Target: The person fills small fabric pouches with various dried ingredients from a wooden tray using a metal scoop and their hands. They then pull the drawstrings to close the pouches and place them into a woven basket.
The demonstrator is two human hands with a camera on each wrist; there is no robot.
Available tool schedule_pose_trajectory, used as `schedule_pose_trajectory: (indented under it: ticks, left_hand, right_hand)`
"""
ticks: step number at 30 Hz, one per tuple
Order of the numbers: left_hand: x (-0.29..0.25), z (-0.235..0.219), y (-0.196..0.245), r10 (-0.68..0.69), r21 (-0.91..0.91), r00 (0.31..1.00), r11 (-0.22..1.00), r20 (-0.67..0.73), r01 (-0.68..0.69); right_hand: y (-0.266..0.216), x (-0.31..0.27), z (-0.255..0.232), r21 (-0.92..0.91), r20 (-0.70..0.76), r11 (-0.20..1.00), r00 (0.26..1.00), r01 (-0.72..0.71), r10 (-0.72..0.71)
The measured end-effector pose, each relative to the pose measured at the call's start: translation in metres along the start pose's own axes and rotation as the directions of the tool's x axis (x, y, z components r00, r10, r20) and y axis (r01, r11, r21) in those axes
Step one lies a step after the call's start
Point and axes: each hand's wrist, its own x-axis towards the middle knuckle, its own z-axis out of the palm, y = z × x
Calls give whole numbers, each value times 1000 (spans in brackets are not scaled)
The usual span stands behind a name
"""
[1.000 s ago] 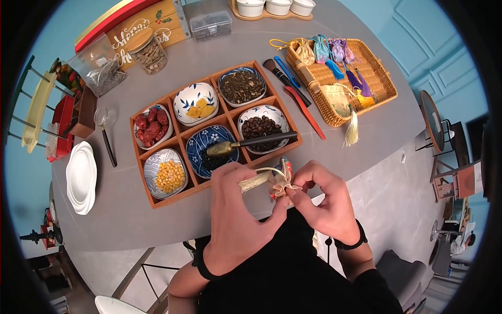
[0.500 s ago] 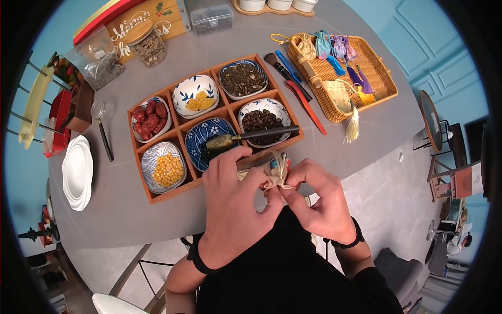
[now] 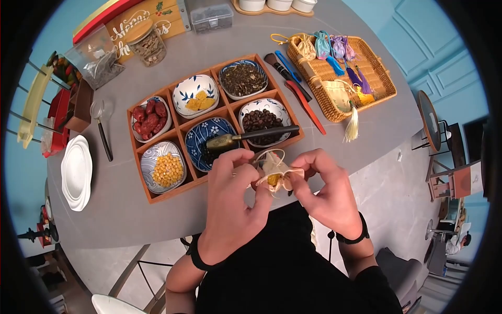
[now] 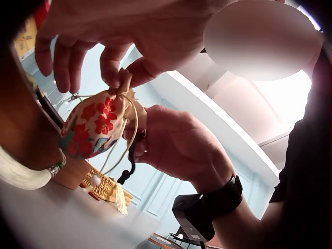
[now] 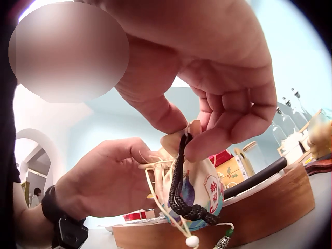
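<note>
Between my two hands is a small cream drawstring pouch [image 3: 274, 166] with its mouth spread and something yellow showing inside. My left hand [image 3: 230, 206] pinches one side of the mouth with thumb and forefinger; my right hand [image 3: 330, 199] pinches the opposite side. In the left wrist view, red flowers decorate the pouch [image 4: 96, 122], and a pale tassel [image 4: 26, 174] hangs beyond it. Thin cream drawstrings loop down from its neck to a white bead [image 5: 192, 241]. A braided black cord [image 5: 179, 192] dangles by my right fingertips, in front of the pouch.
Ahead stands a divided wooden tray [image 3: 180, 191] with bowls of dates, corn kernels, beans and dried leaves; a brass scoop [image 3: 222, 142] lies across it. To the right are a brush, red tweezers [image 3: 308, 110] and a wicker basket [image 3: 384, 89] of pouches. White dishes [image 3: 77, 172] sit left.
The pouch's gathered mouth has been pulled wider and turned toward me, so the yellow contents now show. My hands have moved slightly apart, both still pinching the cloth.
</note>
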Motion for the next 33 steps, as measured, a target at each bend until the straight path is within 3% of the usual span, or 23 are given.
schedule_pose_trajectory:
  ticks: [3,5,9,11,12,14,15,17,20,27,29,33]
  left_hand:
    - [1,-3,2,9,76,1000,997,5,-10]
    - [1,-4,-2,18,115,999,993,31,-21]
    - [4,-10,-5,46,232,997,971,59,-59]
    - [5,-12,-1,24,199,997,979,77,-39]
    - [5,-11,1,3,166,995,986,95,-19]
    - [6,-5,3,13,189,996,982,84,-29]
    - [6,-3,4,24,213,997,976,72,-39]
    - [5,0,6,45,219,995,974,86,-62]
    - [4,5,8,83,229,992,968,97,-104]
    - [7,2,10,73,366,990,924,119,-112]
    - [10,2,9,73,385,989,915,127,-116]
    - [14,-1,7,69,413,989,903,134,-119]
  right_hand:
    - [-3,-1,1,67,67,996,996,52,-56]
    - [-12,-1,-3,109,212,992,976,-68,43]
    - [-10,0,-6,98,243,992,968,-79,54]
    - [1,0,-5,-34,126,970,964,242,-236]
    - [-3,1,-4,-34,125,970,964,239,-233]
    - [-15,6,-3,-233,107,850,881,473,-461]
    - [-16,7,-5,-233,106,850,881,473,-461]
    - [-16,9,-12,-493,284,704,859,511,-425]
    - [-8,12,-14,-506,391,647,820,570,-417]
    - [-16,12,-8,-612,388,578,842,540,-375]
    - [-17,10,-8,-634,461,523,821,570,-336]
    - [-23,11,-12,-612,557,532,797,585,-236]
